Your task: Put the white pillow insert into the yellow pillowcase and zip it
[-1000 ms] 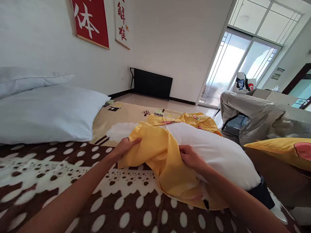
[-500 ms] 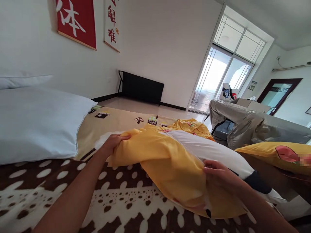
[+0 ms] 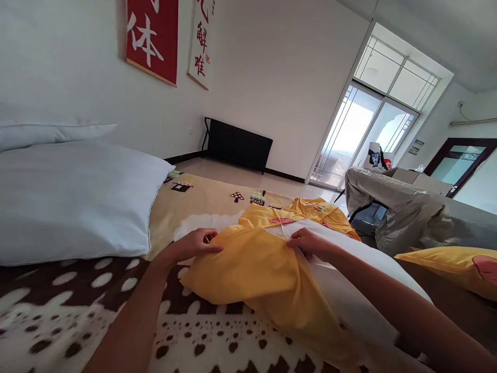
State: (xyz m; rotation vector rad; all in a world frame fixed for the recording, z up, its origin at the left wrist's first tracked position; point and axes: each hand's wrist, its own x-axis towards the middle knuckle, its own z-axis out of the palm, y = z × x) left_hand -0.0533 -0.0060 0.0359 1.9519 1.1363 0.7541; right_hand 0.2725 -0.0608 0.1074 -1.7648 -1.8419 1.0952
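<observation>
A yellow pillowcase (image 3: 252,264) lies rumpled across the middle of the bed, partly around a white pillow (image 3: 349,248). My left hand (image 3: 196,246) is curled on the left part of the cloth, thumb along its top. At the pillowcase's opening, where a thin whitish edge strip shows, my right hand (image 3: 310,243) pinches the fabric between thumb and fingers. The pillow extends to the right beneath my right forearm, which hides part of it.
White pillows (image 3: 77,202) are stacked at left. Another yellow cloth (image 3: 322,210) lies behind, and a yellow-cased pillow (image 3: 450,259) sits at right. Below is a brown-and-white spotted blanket (image 3: 209,331). Plastic-covered furniture (image 3: 404,207) stands at back right.
My right hand has moved left and up along the opening's edge. My left hand has shifted right onto the cloth, whose left corner has dropped. The view has turned slightly left.
</observation>
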